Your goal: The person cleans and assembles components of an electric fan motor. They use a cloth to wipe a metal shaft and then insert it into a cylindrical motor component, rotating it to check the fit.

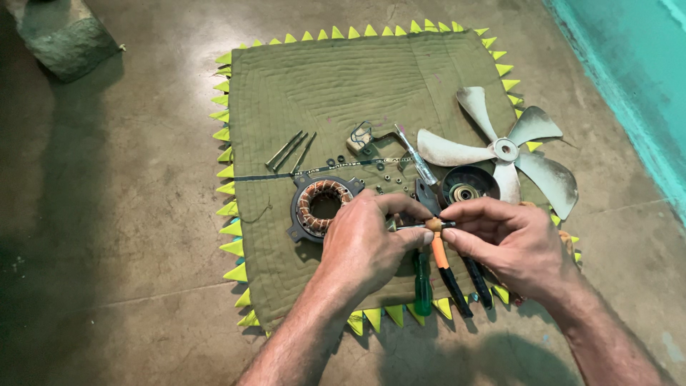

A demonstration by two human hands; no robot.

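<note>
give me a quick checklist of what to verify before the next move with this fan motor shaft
1. Left hand pinches the thin shaft: ok.
2. Right hand fingers on the small tan piece: ok.
3. Shaft seated straight in the piece: cannot tell.
4. Stator with copper winding lies flat on the green mat: ok.
5. Loose nuts gathered: not ok, scattered.
6. Pliers within reach: ok.

Small brown bushing on a thin dark shaft, held level just above the mat. Bushing rounded, tan-brown, sitting mid-shaft. Shaft's left end is hidden in the fingers; its right end shows briefly past the bushing, pinched there too.
</note>
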